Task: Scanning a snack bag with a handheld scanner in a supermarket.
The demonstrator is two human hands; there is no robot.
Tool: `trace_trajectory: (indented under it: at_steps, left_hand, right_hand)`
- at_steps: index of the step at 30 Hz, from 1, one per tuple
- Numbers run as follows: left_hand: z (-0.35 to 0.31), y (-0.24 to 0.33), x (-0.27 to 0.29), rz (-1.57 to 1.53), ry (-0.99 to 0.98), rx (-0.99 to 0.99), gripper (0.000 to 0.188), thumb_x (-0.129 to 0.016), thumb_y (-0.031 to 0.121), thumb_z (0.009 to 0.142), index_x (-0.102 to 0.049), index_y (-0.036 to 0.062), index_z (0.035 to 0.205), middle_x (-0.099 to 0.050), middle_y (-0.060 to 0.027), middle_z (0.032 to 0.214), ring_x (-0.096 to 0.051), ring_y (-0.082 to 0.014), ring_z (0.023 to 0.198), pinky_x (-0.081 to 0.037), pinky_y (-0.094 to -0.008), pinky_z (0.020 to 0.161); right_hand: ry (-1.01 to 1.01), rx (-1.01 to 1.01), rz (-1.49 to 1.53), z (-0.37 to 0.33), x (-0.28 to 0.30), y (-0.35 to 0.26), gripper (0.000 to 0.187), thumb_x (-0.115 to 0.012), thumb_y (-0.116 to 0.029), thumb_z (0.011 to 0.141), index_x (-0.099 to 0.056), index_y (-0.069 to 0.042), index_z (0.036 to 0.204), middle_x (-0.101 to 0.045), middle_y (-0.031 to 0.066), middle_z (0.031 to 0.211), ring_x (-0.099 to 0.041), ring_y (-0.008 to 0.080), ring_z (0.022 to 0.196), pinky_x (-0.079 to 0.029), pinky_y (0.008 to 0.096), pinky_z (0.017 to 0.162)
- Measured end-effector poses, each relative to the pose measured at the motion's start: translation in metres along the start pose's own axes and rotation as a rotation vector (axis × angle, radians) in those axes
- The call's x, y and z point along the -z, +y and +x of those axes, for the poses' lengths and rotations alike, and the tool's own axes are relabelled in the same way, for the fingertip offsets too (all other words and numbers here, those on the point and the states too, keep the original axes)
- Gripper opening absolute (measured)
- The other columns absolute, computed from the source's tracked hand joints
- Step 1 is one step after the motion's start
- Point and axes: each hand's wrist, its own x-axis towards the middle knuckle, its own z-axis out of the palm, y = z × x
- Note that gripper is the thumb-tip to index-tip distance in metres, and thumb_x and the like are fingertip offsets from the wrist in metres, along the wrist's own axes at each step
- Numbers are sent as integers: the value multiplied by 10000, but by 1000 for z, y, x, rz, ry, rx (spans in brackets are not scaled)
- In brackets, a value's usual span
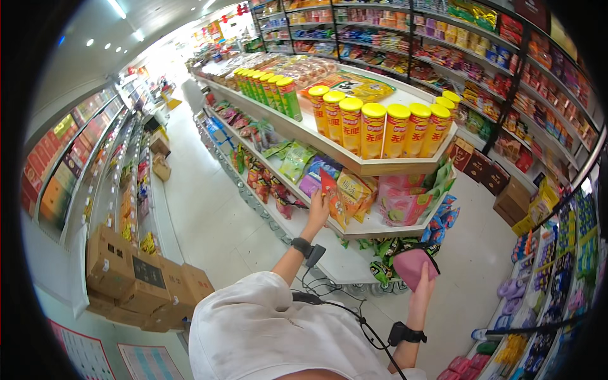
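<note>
My left hand [318, 206] reaches to the middle shelf of the display island. Its fingers are closed at the edge of an orange-red snack bag [335, 201], which stands tilted there. Beside that bag are yellow snack bags [354, 190] and a purple bag [315, 176]. Lower at the right, my right hand [422, 286] grips a pink cloth [413, 263], held bunched in front of the bottom shelf. Green-and-black snack bags [381, 271] lie just left of the cloth.
Yellow-lidded chip cans [372, 130] line the island's top edge [380, 167]. Pink bags [403, 204] fill the middle shelf's right end. Cables [332, 288] hang near my body. Cardboard boxes [136, 282] stand at the left, and stocked shelves [506, 82] run along the right.
</note>
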Motion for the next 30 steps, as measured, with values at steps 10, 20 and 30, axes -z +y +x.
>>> trace_trajectory:
  at_steps: [10,20,30]
  left_hand:
    - [-70,124,95,-396,-221,-33,295,-461,209,1049,-532,-15,1226,-606,-14,1101,-513,-76,1031,-415,-246,919]
    - [-129,129,176,-21,-164,-321,111,-502,14,921,-576,-57,964,-595,-242,857,-592,-394,772,-463,-406,667]
    - [-164,102,283,40,-176,-348,237,-506,-32,852,-547,-69,1083,-596,-274,1040,-570,-479,894,-493,-456,768]
  right_hand:
    - [-247,483,-352,32,-193,22,425,-530,-186,998,-475,49,1348,-522,163,1366,-500,223,1239,-376,339,1047]
    - [-684,614,-431,-37,-294,36,742,-714,-190,846,-339,53,1439,-355,214,1507,-320,319,1418,-245,391,1159]
    - [-613,324,-403,-142,-344,112,406,-653,-168,910,-533,35,1241,-626,123,1073,-573,140,936,-463,300,795]
